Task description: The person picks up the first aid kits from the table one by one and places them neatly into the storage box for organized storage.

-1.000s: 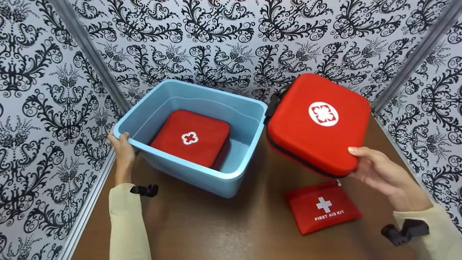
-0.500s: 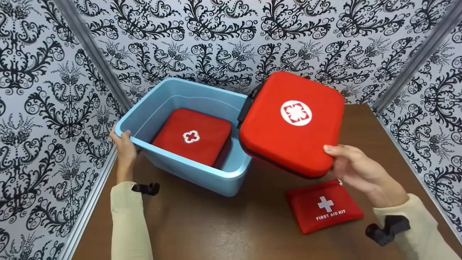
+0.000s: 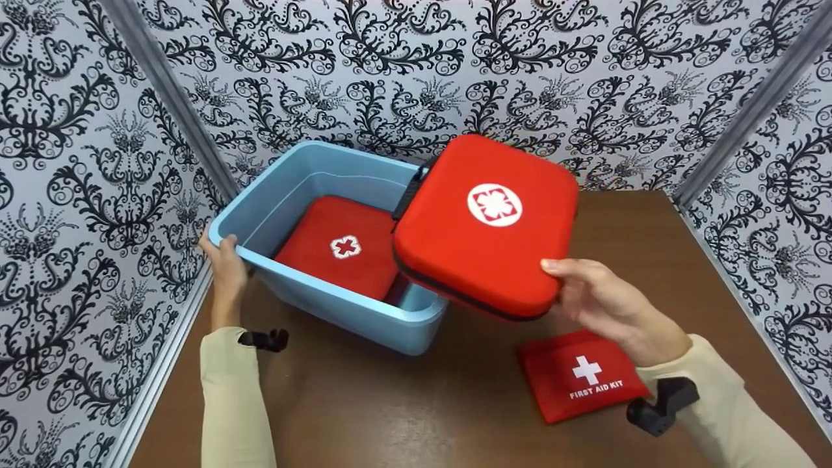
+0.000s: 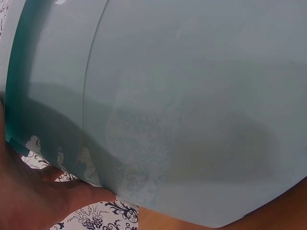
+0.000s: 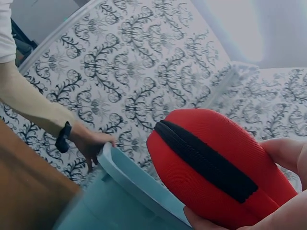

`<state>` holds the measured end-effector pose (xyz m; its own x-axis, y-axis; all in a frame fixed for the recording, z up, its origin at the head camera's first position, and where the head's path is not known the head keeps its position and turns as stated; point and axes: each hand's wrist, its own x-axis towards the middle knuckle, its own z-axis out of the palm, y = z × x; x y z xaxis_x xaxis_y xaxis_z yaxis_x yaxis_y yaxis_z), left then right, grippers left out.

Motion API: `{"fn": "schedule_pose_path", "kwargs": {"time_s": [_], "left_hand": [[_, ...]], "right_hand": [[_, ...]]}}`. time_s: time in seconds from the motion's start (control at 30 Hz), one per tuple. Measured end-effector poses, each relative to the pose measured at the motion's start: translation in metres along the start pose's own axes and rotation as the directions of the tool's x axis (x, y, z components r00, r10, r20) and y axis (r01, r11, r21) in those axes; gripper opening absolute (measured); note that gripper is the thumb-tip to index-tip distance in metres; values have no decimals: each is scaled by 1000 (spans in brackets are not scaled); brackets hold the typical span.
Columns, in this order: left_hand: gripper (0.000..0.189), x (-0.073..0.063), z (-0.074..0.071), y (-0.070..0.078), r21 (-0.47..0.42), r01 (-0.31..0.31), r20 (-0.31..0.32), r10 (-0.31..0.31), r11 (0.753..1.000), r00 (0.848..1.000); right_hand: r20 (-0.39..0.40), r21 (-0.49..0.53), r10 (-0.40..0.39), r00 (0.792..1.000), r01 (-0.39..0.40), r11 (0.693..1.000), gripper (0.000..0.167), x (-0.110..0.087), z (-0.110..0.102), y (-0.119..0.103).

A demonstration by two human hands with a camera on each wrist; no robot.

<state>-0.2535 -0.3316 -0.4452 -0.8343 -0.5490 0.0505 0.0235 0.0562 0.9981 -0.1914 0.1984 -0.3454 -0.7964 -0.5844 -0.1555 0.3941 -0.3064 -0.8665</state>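
Note:
My right hand (image 3: 611, 305) grips a bright red hard-shell first aid case (image 3: 474, 260) by its near right corner, thumb on top. The case is tilted, raised above the table, and overlaps the right end of the blue plastic bin (image 3: 344, 316) in the head view. A black zip band (image 5: 206, 160) along its side shows in the right wrist view. My left hand (image 3: 227, 270) holds the bin's left corner by the rim, seen also in the left wrist view against the bin wall (image 4: 144, 120). Inside the bin lies a darker red first aid bag (image 3: 325, 260), partly covered by the case.
A flat red first aid pouch (image 3: 578, 377) with a white cross lies on the brown table (image 3: 390, 409), below my right hand. Patterned walls (image 3: 520, 78) enclose the back and both sides. Metal strips run along the corners.
My right hand has carried the red case leftward, from beside the bin to over its right end. The left hand keeps its hold on the rim, and the bin stays nearly still.

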Motion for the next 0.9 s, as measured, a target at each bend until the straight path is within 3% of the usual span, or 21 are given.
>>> {"fn": "schedule_pose_path", "kwargs": {"time_s": [0.37, 0.53, 0.9], "left_hand": [[60, 3, 5, -2, -51, -18, -26, 16, 999, 1000], [60, 3, 5, -3, -35, -13, -23, 13, 999, 1000], [59, 5, 2, -5, -60, -18, -35, 16, 998, 999]], "right_hand": [[-18, -19, 45, 999, -46, 999, 27, 25, 15, 4], [-52, -32, 63, 997, -65, 997, 24, 39, 23, 8], [-141, -37, 98, 985, -104, 994, 39, 78, 48, 15]]}}
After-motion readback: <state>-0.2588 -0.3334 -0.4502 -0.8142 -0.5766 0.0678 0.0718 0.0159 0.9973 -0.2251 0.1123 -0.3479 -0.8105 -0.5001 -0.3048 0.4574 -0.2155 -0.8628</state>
